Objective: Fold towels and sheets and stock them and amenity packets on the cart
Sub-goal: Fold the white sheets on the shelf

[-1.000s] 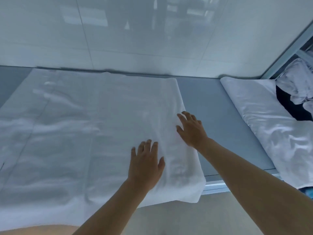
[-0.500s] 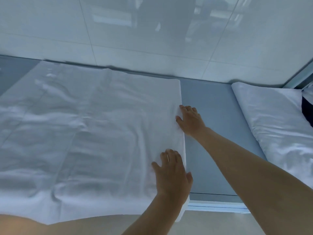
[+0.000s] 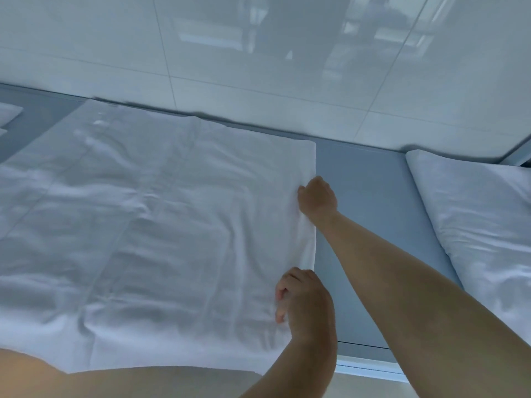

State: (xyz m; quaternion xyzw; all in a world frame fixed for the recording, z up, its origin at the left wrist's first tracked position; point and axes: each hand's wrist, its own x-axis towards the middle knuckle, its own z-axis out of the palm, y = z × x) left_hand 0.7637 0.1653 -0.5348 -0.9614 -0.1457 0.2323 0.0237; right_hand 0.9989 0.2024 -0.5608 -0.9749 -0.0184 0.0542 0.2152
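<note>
A big white sheet (image 3: 149,225) lies spread over the grey-blue bench (image 3: 359,225), taking up most of the surface from the far wall down to the near edge, where a strip of it hangs over. It looks already folded at least once: the right side ends in a thick, rounded doubled edge that runs straight from the far right corner toward the person. The cloth is soft and rumpled, with shallow wrinkles fanning out across the middle and a few long straight crease lines running lengthwise through it. The near right part bunches into small folds.

Both hands work that right-hand edge. The right hand (image 3: 317,196) sits farther away, its fingers curled in, the grip pinching the folded border where it rises slightly off the bench. The left hand (image 3: 304,300) is nearer, arm crossing in from below, fingers bent round a gathered bit of the same edge, the grip closed on the cloth with the knuckles up. Between the two hands the edge stands a little raised and taut.

To the right, well apart from the sheet across a bare band of bench, lies another heap of white linen (image 3: 474,225), plump and creased, reaching down the right side. At the far left a small flat piece of white cloth (image 3: 8,114) shows at the edge of view. Glossy pale wall tiles (image 3: 258,53) rise behind the bench.
</note>
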